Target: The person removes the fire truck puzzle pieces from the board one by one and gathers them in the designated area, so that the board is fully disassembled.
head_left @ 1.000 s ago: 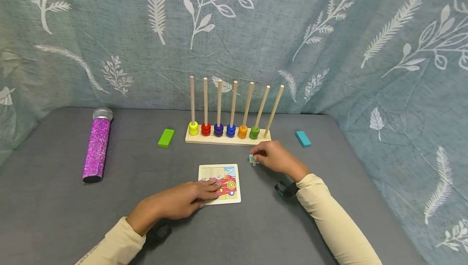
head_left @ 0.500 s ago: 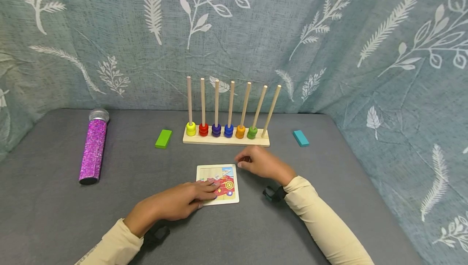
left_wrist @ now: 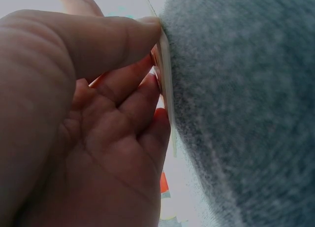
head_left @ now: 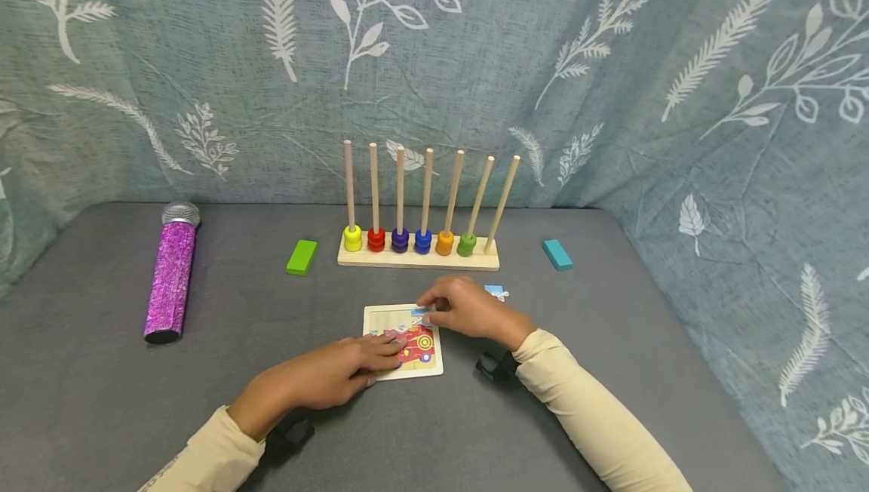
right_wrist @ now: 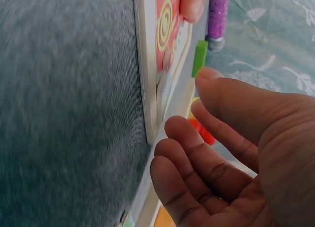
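Right hand (head_left: 474, 312), grip parted, nothing visibly held, is at far-right corner of square pale-wood puzzle board (head_left: 437, 360). Blue-and-white jigsaw piece (head_left: 495, 291) lies just right of it; left hand (head_left: 345, 371), farther off, rests on board.

A grey desk (head_left: 448, 432) lay beneath the fingers (head_left: 385, 363); beyond them hung a blue-green cloth (head_left: 468, 77) with white leaf prints.
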The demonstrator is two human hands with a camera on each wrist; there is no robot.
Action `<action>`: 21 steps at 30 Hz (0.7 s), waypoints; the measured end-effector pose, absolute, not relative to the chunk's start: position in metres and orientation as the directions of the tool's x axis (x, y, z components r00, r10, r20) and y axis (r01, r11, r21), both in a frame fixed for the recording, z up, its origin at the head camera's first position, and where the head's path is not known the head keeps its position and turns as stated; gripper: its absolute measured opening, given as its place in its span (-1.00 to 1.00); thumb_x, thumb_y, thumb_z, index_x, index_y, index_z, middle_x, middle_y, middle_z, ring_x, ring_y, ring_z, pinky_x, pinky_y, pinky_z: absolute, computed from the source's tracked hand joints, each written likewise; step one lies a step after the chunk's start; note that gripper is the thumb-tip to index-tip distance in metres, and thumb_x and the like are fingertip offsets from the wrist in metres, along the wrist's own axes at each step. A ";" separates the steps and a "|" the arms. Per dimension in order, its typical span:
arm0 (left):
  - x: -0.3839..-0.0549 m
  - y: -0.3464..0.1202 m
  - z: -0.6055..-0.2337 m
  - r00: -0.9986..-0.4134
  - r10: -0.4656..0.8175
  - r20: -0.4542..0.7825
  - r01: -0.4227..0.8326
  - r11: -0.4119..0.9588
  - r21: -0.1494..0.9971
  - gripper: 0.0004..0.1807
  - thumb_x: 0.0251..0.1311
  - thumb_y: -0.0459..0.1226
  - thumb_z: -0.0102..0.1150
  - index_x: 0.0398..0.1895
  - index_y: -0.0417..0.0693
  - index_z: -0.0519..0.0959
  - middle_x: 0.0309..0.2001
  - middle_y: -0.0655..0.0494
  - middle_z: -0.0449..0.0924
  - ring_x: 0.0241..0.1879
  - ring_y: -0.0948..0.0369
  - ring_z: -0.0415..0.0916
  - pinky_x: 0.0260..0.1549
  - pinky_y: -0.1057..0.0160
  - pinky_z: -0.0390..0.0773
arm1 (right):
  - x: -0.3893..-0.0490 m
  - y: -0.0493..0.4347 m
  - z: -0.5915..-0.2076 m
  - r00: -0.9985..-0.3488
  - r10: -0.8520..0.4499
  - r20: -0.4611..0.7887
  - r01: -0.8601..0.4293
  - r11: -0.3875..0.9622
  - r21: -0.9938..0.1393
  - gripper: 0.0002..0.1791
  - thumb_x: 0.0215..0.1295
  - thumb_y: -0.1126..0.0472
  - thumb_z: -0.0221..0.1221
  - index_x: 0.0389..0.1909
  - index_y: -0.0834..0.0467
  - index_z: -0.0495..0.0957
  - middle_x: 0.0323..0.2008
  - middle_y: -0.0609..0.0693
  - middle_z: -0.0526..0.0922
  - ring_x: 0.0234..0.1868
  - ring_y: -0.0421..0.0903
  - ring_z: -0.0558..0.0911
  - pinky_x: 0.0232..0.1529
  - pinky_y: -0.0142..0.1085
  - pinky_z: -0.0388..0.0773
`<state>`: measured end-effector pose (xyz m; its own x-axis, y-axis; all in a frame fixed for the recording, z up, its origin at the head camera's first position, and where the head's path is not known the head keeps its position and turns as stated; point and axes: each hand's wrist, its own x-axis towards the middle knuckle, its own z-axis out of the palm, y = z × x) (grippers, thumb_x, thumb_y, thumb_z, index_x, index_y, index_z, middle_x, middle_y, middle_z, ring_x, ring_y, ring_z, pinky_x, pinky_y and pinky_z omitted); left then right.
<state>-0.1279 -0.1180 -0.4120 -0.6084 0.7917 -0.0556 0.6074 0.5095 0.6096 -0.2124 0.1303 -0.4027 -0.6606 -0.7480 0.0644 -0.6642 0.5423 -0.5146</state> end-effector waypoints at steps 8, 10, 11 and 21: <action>-0.128 -0.117 -0.412 -0.613 0.788 -0.062 0.605 0.518 0.605 -0.52 0.31 -0.49 0.07 0.31 -0.17 0.45 0.40 0.00 0.27 0.39 -0.02 0.16 0.24 -0.13 0.25 | -0.212 0.126 -0.405 -0.643 -0.762 0.081 -0.686 0.525 -0.504 -0.75 0.23 0.25 0.32 -0.08 0.20 0.69 -0.21 -0.04 0.66 -0.35 -0.21 0.54 -0.34 -0.40 0.48; -0.128 -0.117 -0.413 -0.615 0.786 -0.061 0.603 0.519 0.606 -0.51 0.31 -0.49 0.07 0.31 -0.17 0.44 0.40 0.00 0.27 0.40 -0.02 0.16 0.24 -0.13 0.25 | -0.212 0.125 -0.405 -0.636 -0.767 0.083 -0.692 0.520 -0.500 -0.74 0.22 0.27 0.32 -0.07 0.22 0.68 -0.21 -0.02 0.66 -0.35 -0.20 0.53 -0.35 -0.40 0.47; -0.128 -0.117 -0.413 -0.616 0.786 -0.061 0.603 0.519 0.606 -0.51 0.31 -0.49 0.07 0.31 -0.17 0.44 0.40 0.00 0.27 0.40 -0.02 0.16 0.24 -0.14 0.25 | -0.212 0.125 -0.405 -0.635 -0.768 0.078 -0.693 0.522 -0.498 -0.74 0.22 0.27 0.32 -0.07 0.22 0.68 -0.21 -0.02 0.66 -0.35 -0.20 0.53 -0.35 -0.40 0.46; -0.128 -0.118 -0.412 -0.622 0.780 -0.067 0.592 0.524 0.611 -0.51 0.31 -0.49 0.06 0.31 -0.17 0.44 0.40 0.00 0.27 0.40 -0.02 0.14 0.24 -0.16 0.24 | -0.211 0.120 -0.406 -0.639 -0.768 0.033 -0.682 0.546 -0.486 -0.72 0.22 0.30 0.32 -0.04 0.19 0.67 -0.17 -0.02 0.64 -0.30 -0.15 0.54 -0.28 -0.37 0.48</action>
